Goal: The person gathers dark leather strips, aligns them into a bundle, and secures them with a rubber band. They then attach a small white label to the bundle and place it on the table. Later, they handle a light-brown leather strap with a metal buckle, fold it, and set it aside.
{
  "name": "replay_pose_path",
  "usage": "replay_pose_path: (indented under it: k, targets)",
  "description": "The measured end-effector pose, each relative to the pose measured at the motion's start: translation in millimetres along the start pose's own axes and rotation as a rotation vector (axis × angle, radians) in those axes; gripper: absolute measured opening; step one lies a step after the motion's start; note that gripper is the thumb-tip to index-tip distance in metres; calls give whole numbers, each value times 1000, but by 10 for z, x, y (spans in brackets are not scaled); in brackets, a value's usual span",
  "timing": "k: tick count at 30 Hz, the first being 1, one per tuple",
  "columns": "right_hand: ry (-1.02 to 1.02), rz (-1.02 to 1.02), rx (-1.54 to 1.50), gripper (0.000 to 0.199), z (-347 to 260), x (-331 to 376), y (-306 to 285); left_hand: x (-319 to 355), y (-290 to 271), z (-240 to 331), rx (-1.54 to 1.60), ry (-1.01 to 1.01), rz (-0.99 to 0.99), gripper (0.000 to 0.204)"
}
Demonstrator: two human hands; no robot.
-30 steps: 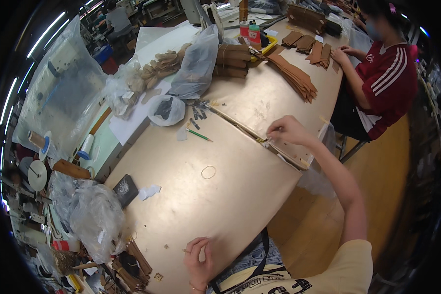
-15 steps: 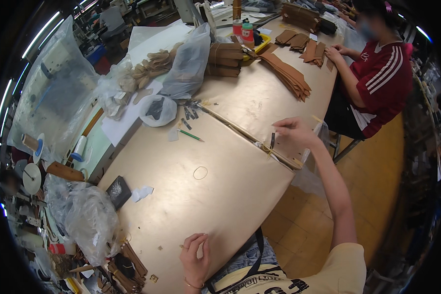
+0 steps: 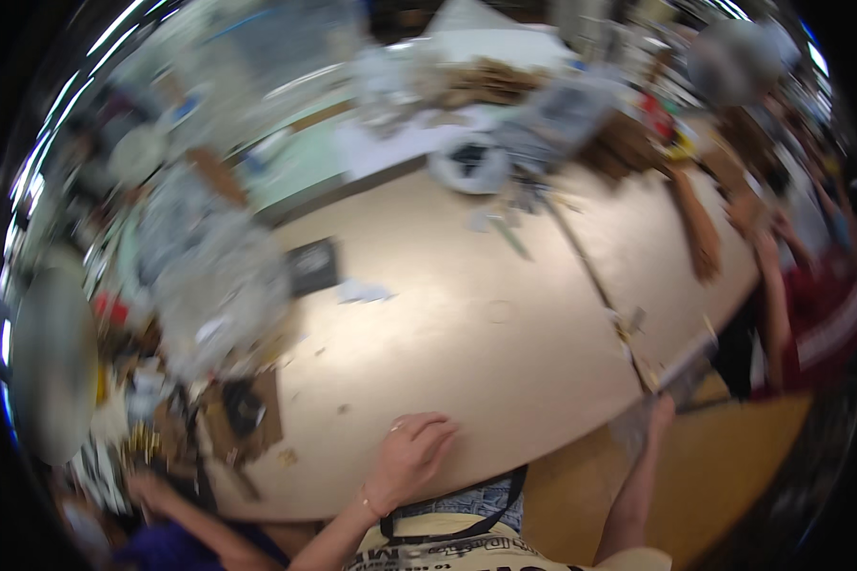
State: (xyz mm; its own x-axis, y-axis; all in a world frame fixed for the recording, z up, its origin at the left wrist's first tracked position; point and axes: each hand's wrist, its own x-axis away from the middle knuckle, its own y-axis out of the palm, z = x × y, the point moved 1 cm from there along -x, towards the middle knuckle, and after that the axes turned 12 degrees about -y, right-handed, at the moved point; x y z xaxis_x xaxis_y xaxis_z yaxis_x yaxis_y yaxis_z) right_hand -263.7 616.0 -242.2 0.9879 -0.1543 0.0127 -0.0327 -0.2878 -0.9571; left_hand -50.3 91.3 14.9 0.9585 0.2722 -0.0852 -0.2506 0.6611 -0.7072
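My left hand (image 3: pixel 413 455) lies on the gold-beige tabletop (image 3: pixel 428 362) near its front edge. Its fingers are loosely bent, with nothing visible in them. At the table's right edge, my right hand (image 3: pixel 661 415) is low and smeared by motion, so its fingers cannot be read. Beside the table's seam, a small dark strip (image 3: pixel 637 319) is close to that hand. Farther off lie a green pencil (image 3: pixel 512 238) and several dark small pieces (image 3: pixel 528 195), next to a white plastic bag (image 3: pixel 468 162) with dark contents.
A black block (image 3: pixel 312 266) and a white paper scrap (image 3: pixel 362 291) lie left of the middle. Crumpled clear plastic (image 3: pixel 224 295) bulges along the left edge. Another person's hand (image 3: pixel 148 490) is at the lower left. A co-worker in dark red (image 3: pixel 824 319) sits right, near brown pieces (image 3: pixel 695 228).
The view has swung toward the left and blurred. My right hand has drawn back from the dark strip by the seam to the table's right edge. My left hand stays by the front edge.
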Motion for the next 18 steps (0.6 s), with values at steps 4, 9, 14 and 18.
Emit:
replay_pose_path:
  k: [4,9,14,18]
  targets:
    - [2,233,-254,30,33,-124,-204,155,-141,-161,31,-75,177,22]
    - [-27,548,-157,27,-394,-340,-1005,435,-360,-434,76,-217,373,24]
    - [-347,802,-151,26,-1624,-208,-2107,599,-592,-749,99,-262,485,24]
    - [-745,646,-259,25,-3359,223,-2388,662,-842,-939,68,-284,631,21]
